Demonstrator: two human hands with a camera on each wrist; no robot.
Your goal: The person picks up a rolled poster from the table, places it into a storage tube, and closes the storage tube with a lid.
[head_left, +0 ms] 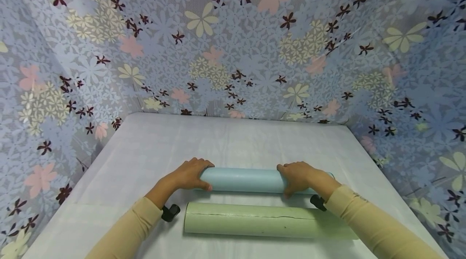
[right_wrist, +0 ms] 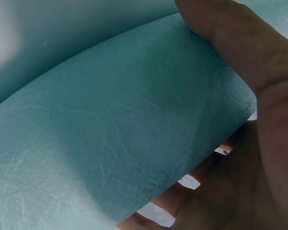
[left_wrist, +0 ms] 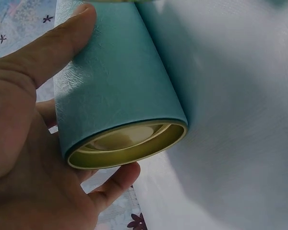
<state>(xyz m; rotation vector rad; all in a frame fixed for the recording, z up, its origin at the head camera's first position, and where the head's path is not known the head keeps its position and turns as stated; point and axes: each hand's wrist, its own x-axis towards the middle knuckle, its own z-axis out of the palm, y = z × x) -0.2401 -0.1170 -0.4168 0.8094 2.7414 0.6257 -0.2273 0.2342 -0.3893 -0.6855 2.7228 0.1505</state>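
A light blue cylindrical tube [head_left: 244, 180] lies crosswise over the white surface in the head view. My left hand [head_left: 190, 175] grips its left end, thumb on the near side and fingers over the far side. In the left wrist view the tube's end shows a gold-coloured recessed cap [left_wrist: 127, 143]. My right hand [head_left: 297, 176] holds the tube toward its right end; the right wrist view shows the thumb [right_wrist: 221, 28] across its textured blue skin. Nearer to me lies a pale green tube [head_left: 251, 220], with a long crack-like line along its top.
A white-covered table [head_left: 233, 139] carries both tubes. Floral cloth [head_left: 233, 48] hangs behind it and along both sides. A dark device [head_left: 170, 213] is strapped at my left wrist and another [head_left: 318, 202] at my right, just above the green tube.
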